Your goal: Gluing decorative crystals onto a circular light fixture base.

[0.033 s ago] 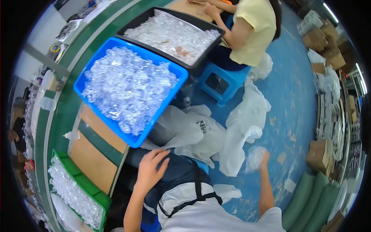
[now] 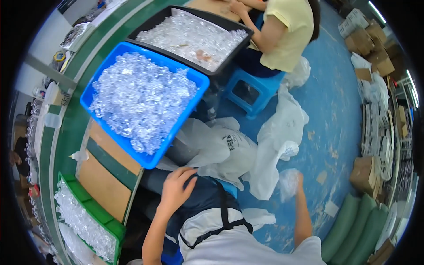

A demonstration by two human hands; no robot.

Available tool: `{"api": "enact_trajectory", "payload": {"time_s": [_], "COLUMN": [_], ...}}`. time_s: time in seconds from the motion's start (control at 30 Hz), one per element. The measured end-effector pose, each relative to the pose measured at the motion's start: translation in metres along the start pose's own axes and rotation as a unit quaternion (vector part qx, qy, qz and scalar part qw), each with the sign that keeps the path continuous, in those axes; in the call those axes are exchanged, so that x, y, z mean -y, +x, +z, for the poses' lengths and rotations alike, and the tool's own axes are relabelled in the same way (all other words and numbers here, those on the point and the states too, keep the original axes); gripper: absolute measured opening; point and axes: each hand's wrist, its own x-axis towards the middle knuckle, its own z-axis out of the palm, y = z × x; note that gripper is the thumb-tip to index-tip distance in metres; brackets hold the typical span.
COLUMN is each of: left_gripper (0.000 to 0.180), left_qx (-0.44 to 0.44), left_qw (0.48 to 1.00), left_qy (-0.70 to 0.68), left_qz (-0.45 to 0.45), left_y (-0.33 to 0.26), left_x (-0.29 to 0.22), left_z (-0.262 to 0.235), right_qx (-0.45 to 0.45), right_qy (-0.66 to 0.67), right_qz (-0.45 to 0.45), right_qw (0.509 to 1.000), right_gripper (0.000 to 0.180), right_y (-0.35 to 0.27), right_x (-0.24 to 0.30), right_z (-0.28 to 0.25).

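The right hand (image 2: 295, 182) reaches down to the right of the person's body, toward the blue floor (image 2: 335, 115), and is closed around a small clear plastic bag (image 2: 287, 183). The bag is crumpled, glossy and see-through, bunched into a rough ball rather than lying flat, so it shows no plain long axis; most of it bulges to the left of the fingers. How tightly the fingers close I cannot tell, since the bag hides them.

The left hand (image 2: 176, 187) lies palm-down on the person's dark-clothed lap, fingers loosely spread and slightly curled, holding nothing.

Just far of the bag, a heap of larger white plastic bags (image 2: 247, 145) sprawls across the floor, running from the lap toward a blue stool (image 2: 252, 90).

On the left, a blue tray (image 2: 194, 106) piled with clear plastic pieces (image 2: 137, 99) sits tilted, its long side running from near right to far left. Beyond it is a black tray (image 2: 240, 37) with more clear pieces, where another person in a yellow top (image 2: 289, 31) sits. Near left, a green tray (image 2: 99, 212) holds further clear pieces. Cardboard boxes (image 2: 366, 172) stand along the right.
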Motion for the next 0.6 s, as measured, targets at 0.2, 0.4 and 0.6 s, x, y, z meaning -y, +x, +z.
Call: {"api": "enact_trajectory", "payload": {"time_s": [0.2, 0.4, 0.6], "left_gripper": [0.026, 0.037, 0.043], "left_qx": [0.417, 0.278, 0.218], "left_qw": [0.894, 0.901, 0.914], "left_qy": [0.162, 0.333, 0.341], "left_qz": [-0.039, -0.025, 0.009], "left_y": [0.031, 0.039, 0.013], "left_x": [0.074, 0.133, 0.147], "left_z": [0.146, 0.174, 0.149], "right_qx": [0.381, 0.469, 0.404], "right_qy": [0.124, -0.326, -0.395], "right_qz": [-0.203, -0.132, -0.169], "right_qw": [0.893, 0.810, 0.808], "right_gripper": [0.064, 0.051, 0.042], "right_y": [0.012, 0.048, 0.032], "right_x": [0.170, 0.169, 0.204], "right_z": [0.105, 0.253, 0.263]}}
